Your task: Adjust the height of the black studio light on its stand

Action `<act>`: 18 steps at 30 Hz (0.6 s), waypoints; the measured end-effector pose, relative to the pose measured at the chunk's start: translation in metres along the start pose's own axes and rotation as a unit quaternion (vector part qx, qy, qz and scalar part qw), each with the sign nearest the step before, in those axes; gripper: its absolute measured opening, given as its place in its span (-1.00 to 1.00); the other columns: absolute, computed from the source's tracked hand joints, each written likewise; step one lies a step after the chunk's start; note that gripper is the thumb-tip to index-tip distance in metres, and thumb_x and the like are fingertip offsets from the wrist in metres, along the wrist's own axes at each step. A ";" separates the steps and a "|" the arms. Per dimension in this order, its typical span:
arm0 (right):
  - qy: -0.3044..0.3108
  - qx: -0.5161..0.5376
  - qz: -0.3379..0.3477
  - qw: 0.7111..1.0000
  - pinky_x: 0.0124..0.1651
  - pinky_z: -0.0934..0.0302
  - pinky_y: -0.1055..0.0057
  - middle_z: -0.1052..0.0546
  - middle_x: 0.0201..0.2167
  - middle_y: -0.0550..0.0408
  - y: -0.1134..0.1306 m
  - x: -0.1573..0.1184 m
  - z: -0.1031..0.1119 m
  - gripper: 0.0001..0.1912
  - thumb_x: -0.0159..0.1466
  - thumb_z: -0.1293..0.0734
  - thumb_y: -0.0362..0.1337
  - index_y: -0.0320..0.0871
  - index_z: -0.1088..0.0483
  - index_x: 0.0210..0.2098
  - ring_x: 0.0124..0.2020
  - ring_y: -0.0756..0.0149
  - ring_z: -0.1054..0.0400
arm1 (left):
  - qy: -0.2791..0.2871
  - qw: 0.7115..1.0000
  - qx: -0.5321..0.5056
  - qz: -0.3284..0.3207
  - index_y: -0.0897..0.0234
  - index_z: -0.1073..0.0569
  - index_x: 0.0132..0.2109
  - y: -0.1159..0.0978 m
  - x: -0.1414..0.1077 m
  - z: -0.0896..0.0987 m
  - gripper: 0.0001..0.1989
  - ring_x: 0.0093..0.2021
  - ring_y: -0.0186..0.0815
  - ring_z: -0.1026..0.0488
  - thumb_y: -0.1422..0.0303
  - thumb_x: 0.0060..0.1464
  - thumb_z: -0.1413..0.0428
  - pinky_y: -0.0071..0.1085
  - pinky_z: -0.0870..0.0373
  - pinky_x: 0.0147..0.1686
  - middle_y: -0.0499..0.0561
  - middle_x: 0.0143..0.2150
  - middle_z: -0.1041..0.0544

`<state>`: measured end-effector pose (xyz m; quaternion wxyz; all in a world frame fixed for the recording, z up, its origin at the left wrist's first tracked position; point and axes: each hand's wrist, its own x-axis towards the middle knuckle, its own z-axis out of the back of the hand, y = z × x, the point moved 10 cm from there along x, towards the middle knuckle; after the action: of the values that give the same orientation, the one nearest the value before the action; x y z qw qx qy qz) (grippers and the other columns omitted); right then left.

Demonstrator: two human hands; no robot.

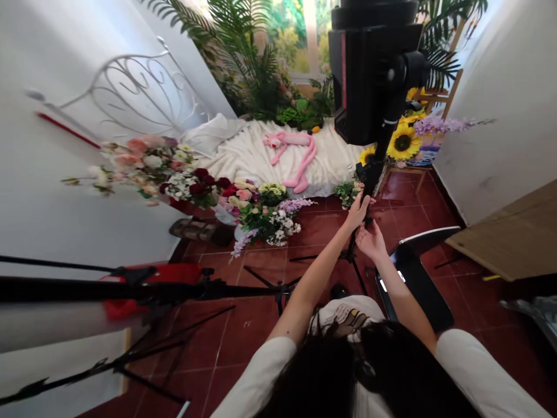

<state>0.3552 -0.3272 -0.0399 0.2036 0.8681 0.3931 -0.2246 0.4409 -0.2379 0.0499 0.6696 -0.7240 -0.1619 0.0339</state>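
A black studio light (361,87) stands in front of me on a black light stand (371,174), rising high in view. My left hand (358,212) is closed round the stand's pole, just below a joint. Slightly lower and to the right, my right hand (371,239) has its fingers curled against the same pole. Its fingertips are partly hidden, so the exact part they grip is unclear. The stand's legs spread on the red tiled floor (319,229) below my hands.
Beyond lies a bed with a cream blanket (243,154) and a pink plush toy (300,142). Flower bunches (265,215) stand before it. To the left are more tripod stands (235,290); to the right, a black chair (422,290), a wooden board (509,238) and sunflowers (402,142).
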 end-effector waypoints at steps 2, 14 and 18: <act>0.016 0.010 -0.002 1.000 -0.35 -0.43 0.50 -0.58 -0.46 0.14 0.000 0.001 -0.008 -0.63 0.57 -0.19 -0.07 -0.07 -0.45 -0.28 -0.46 0.38 -0.49 | -0.012 1.000 0.011 0.022 0.23 -0.49 -0.18 0.005 -0.001 0.000 -0.58 -0.13 -0.29 -0.59 -0.03 0.42 -0.04 -0.35 -0.51 0.10 0.06 -0.19 -0.65; 0.091 0.091 0.067 0.989 -0.61 -0.11 0.55 -0.14 -0.74 0.32 0.012 0.012 -0.024 -0.49 0.58 -0.16 -0.23 0.02 -0.02 -0.54 -0.71 0.46 -0.04 | -0.043 0.998 0.038 0.017 0.24 -0.48 -0.24 0.004 -0.002 0.007 -0.50 -0.15 -0.29 -0.55 -0.11 0.40 -0.03 -0.37 -0.49 0.02 0.06 -0.25 -0.61; 0.065 -0.009 0.128 0.990 -0.64 -0.11 0.49 0.01 -0.76 0.35 0.023 0.022 -0.023 -0.56 0.48 -0.21 -0.30 0.05 -0.08 -0.53 -0.74 0.43 0.04 | -0.039 0.998 0.040 -0.003 0.23 -0.48 -0.24 0.004 -0.001 0.006 -0.46 -0.27 -0.32 -0.50 -0.16 0.38 -0.01 -0.39 -0.49 -0.09 0.03 -0.31 -0.58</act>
<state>0.3916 -0.3159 -0.0289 0.2125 0.9221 0.2932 -0.1362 0.4396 -0.2330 0.0448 0.6915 -0.6943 -0.1881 0.0666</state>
